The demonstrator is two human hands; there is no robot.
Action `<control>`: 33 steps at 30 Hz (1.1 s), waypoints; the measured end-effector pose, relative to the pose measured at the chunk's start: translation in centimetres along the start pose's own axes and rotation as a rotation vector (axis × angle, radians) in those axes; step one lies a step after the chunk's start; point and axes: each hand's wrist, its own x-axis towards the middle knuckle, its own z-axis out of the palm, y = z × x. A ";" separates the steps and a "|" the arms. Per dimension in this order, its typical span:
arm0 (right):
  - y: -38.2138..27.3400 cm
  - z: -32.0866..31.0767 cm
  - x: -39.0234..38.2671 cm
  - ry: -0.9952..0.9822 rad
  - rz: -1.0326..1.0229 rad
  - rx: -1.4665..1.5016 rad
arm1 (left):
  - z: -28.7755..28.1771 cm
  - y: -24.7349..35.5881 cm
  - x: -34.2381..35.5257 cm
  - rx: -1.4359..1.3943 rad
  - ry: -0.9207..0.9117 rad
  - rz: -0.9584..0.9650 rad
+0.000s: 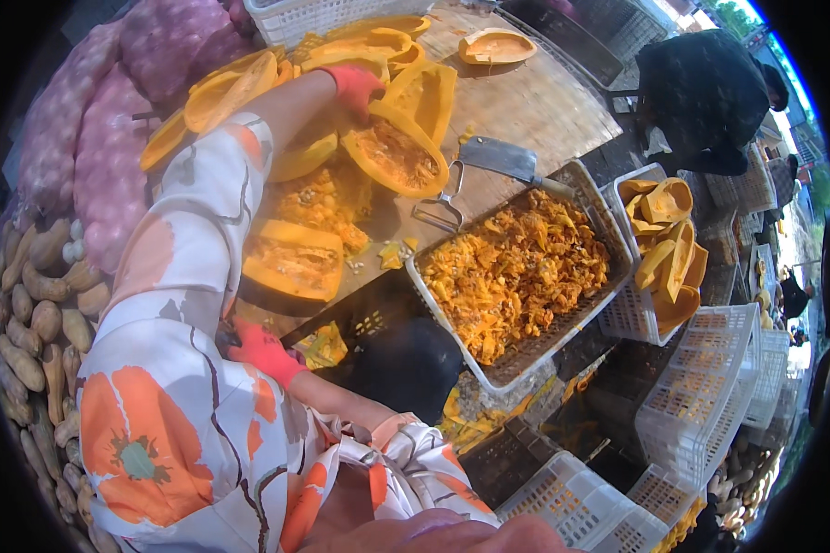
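Observation:
My left hand (352,90), in a red glove, reaches far across the board, fingers curled at the top end of a halved pumpkin (395,152) with its seeds and pulp still inside. Close to my body, my right hand (260,352), also red-gloved, is closed; a dark bit shows beside it, but what it holds is hidden. Another seed-filled pumpkin piece (292,261) lies just beyond it, next to loose pulp and seeds (318,207). Scooped-out pumpkin halves (235,88) are heaped around my left arm.
A cleaver (498,158) and a peeler (441,210) lie by a tray (516,380) full of orange pulp. To the right stand a crate of pumpkin pieces (632,318) and white crates (696,396). Pink mesh sacks (111,175) and whole squashes (46,318) crowd the left. A person (705,97) bends at upper right.

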 end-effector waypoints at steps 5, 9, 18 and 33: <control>-1.9 -1.4 -0.6 -0.022 0.090 -0.054 | 0.7 1.1 0.8 -0.028 -0.099 0.119; -2.0 -1.5 -0.7 -0.005 0.071 -0.087 | 1.0 1.9 1.6 -0.072 -0.114 0.100; -1.7 -0.6 -0.3 -0.034 0.074 -0.130 | -1.2 6.8 -5.7 -0.016 0.027 0.137; -3.8 2.7 4.4 0.260 -0.306 -0.328 | 17.0 -7.7 -46.3 -0.987 0.521 -0.685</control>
